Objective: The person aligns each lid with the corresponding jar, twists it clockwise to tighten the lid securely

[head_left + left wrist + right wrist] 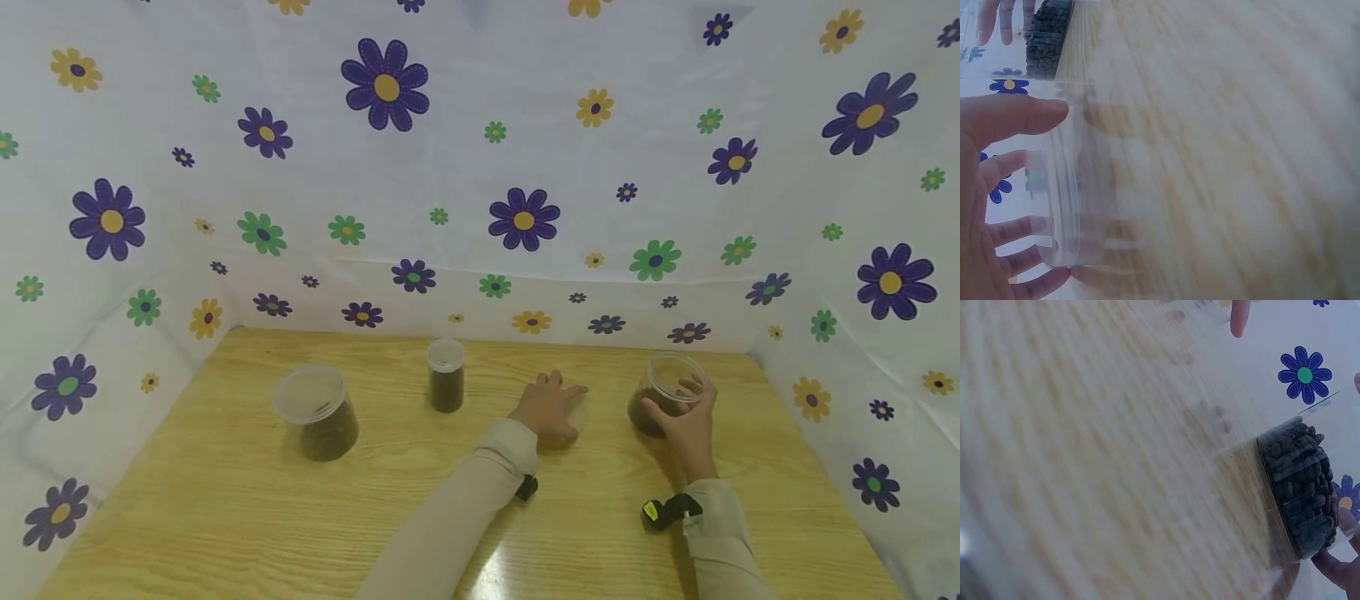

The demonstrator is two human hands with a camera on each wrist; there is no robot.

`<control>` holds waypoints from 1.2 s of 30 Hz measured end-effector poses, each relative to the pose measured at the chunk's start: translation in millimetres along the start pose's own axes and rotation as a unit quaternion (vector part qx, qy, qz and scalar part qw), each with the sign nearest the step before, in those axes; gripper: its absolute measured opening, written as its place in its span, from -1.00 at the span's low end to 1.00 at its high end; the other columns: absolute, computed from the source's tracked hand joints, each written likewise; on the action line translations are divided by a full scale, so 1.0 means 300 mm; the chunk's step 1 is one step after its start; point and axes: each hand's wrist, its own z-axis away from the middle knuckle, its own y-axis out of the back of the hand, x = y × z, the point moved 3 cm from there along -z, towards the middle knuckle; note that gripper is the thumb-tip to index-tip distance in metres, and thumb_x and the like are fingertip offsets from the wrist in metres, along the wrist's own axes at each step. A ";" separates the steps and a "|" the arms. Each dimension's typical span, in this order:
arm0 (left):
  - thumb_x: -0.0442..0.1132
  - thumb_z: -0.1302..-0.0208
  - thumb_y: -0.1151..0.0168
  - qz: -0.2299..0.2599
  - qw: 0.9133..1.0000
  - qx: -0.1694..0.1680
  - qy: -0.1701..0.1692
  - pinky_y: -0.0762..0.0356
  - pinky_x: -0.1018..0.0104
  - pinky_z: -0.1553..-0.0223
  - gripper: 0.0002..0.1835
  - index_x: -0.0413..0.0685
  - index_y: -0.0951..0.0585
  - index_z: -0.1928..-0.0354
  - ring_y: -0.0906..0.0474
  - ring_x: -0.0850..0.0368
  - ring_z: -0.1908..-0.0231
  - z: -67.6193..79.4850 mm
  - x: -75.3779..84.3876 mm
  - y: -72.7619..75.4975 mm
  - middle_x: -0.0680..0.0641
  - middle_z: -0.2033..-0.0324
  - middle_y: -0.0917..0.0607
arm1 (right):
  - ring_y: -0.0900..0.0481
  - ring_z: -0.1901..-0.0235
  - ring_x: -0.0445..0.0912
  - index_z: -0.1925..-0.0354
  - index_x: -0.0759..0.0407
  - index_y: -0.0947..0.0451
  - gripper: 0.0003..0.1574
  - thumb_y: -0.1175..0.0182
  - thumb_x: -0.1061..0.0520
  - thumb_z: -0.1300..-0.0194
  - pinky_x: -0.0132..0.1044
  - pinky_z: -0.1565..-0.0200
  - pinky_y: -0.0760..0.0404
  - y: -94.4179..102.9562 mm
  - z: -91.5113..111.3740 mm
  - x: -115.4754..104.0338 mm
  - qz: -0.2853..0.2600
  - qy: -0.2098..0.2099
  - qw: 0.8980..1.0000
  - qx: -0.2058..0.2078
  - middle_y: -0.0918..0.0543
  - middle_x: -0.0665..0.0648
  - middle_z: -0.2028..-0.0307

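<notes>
On the right of the head view, my right hand [692, 421] grips a lidless clear jar [647, 410] by its sides. Dark beans or seeds [1300, 487] fill its lower part, as the right wrist view shows. To the left of that jar, my left hand [551, 408] is low over the table, thumb and fingers around the edge of a clear round lid [1066, 200]. This lid lies at the tabletop and is hard to make out in the head view. The fingers of the right hand are partly cut off in its wrist view.
A wide lidded jar [328, 429] with dark contents stands on the left of the wooden table [225, 500]. Farther back is a slim jar [447, 387] with a whitish lid. Flower-printed white cloth [450, 167] encloses the back and sides.
</notes>
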 end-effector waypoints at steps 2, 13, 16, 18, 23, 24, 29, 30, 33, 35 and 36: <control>0.13 0.03 -0.32 0.005 1.000 0.009 -0.003 -0.54 0.13 0.09 -0.20 0.39 -0.29 -0.33 -0.38 -0.06 -0.08 -0.002 -0.002 -0.003 -0.14 -0.16 -0.39 | -0.23 -0.24 0.10 -0.38 0.14 0.19 0.14 -0.35 0.27 -0.07 -0.05 -0.29 -0.25 0.001 0.001 -0.001 -0.001 0.001 1.000 0.001 -0.17 0.26 -0.23; 0.09 0.06 -0.38 0.041 0.998 0.035 -0.015 -0.60 0.17 0.20 -0.25 0.32 -0.36 -0.26 -0.39 -0.08 -0.06 0.004 -0.009 0.010 -0.15 -0.15 -0.38 | -0.24 -0.26 0.13 -0.38 0.17 0.22 0.14 -0.34 0.24 -0.09 -0.13 -0.22 -0.32 0.003 0.002 -0.005 -0.005 -0.011 1.000 -0.005 -0.14 0.21 -0.24; 0.08 0.07 -0.38 0.044 0.998 0.035 -0.017 -0.60 0.17 0.21 -0.25 0.30 -0.36 -0.25 -0.39 -0.08 -0.06 0.004 -0.010 0.011 -0.15 -0.16 -0.37 | -0.24 -0.26 0.12 -0.38 0.17 0.22 0.14 -0.34 0.25 -0.09 -0.14 -0.22 -0.32 0.003 0.003 -0.009 -0.004 -0.012 1.000 -0.006 -0.15 0.20 -0.24; 0.08 0.07 -0.38 0.046 0.998 0.033 -0.017 -0.60 0.16 0.22 -0.25 0.28 -0.36 -0.24 -0.40 -0.07 -0.05 0.004 -0.009 0.013 -0.13 -0.15 -0.38 | -0.24 -0.26 0.12 -0.38 0.17 0.22 0.15 -0.34 0.26 -0.09 -0.09 -0.25 -0.30 0.003 0.003 -0.010 -0.006 -0.009 1.000 -0.006 -0.15 0.21 -0.24; 0.05 0.12 -0.39 0.054 0.998 0.029 -0.014 -0.58 0.18 0.24 -0.26 0.27 -0.38 -0.21 -0.40 -0.06 -0.01 0.012 -0.006 0.019 -0.08 -0.10 -0.42 | -0.23 -0.27 0.15 -0.39 0.15 0.24 0.16 -0.34 0.26 -0.09 0.05 -0.30 -0.25 0.002 0.004 -0.005 -0.010 -0.005 1.000 -0.012 -0.13 0.25 -0.25; 0.03 0.13 -0.39 0.057 0.998 0.028 -0.015 -0.57 0.18 0.25 -0.26 0.28 -0.40 -0.21 -0.39 -0.06 0.00 0.014 -0.005 0.019 -0.07 -0.09 -0.42 | -0.22 -0.28 0.16 -0.39 0.14 0.24 0.16 -0.34 0.25 -0.09 0.06 -0.30 -0.24 0.001 0.004 -0.004 -0.009 -0.005 1.000 -0.014 -0.13 0.25 -0.25; 0.02 0.15 -0.41 0.054 0.998 0.023 -0.023 -0.54 0.19 0.28 -0.29 0.38 -0.46 -0.18 -0.38 -0.04 0.01 0.020 -0.002 0.013 -0.03 -0.09 -0.43 | -0.22 -0.27 0.15 -0.38 0.16 0.23 0.16 -0.35 0.25 -0.08 0.08 -0.31 -0.23 0.000 0.005 -0.002 -0.004 0.000 1.000 -0.011 -0.14 0.25 -0.24; 0.03 0.14 -0.41 0.050 0.998 0.022 -0.024 -0.54 0.19 0.28 -0.30 0.39 -0.46 -0.18 -0.37 -0.04 0.01 0.020 -0.002 0.011 -0.02 -0.11 -0.42 | -0.22 -0.26 0.14 -0.38 0.17 0.22 0.16 -0.35 0.25 -0.08 0.07 -0.31 -0.23 0.000 0.005 -0.002 -0.002 0.001 1.000 -0.009 -0.15 0.25 -0.24; 0.04 0.13 -0.42 0.037 0.999 0.019 -0.030 -0.55 0.18 0.27 -0.30 0.39 -0.47 -0.18 -0.38 -0.03 0.00 0.019 -0.001 0.008 0.01 -0.14 -0.42 | -0.22 -0.26 0.14 -0.38 0.19 0.21 0.14 -0.35 0.26 -0.08 0.06 -0.31 -0.23 -0.001 0.005 -0.003 -0.002 0.001 1.000 -0.007 -0.15 0.24 -0.24; 0.06 0.12 -0.42 0.026 0.999 0.017 -0.034 -0.56 0.18 0.27 -0.30 0.39 -0.46 -0.19 -0.38 -0.02 0.01 0.018 0.000 0.007 0.02 -0.15 -0.42 | -0.21 -0.27 0.15 -0.37 0.20 0.21 0.14 -0.34 0.25 -0.08 0.07 -0.31 -0.23 -0.002 0.006 -0.004 -0.004 -0.001 1.000 -0.008 -0.14 0.24 -0.24; 0.06 0.11 -0.42 0.023 0.999 0.016 -0.035 -0.56 0.18 0.27 -0.30 0.39 -0.46 -0.20 -0.38 -0.02 0.01 0.018 0.001 0.007 0.03 -0.14 -0.42 | -0.21 -0.28 0.16 -0.37 0.19 0.22 0.14 -0.34 0.25 -0.09 0.08 -0.31 -0.23 -0.002 0.005 -0.004 -0.003 -0.002 1.000 -0.008 -0.14 0.24 -0.24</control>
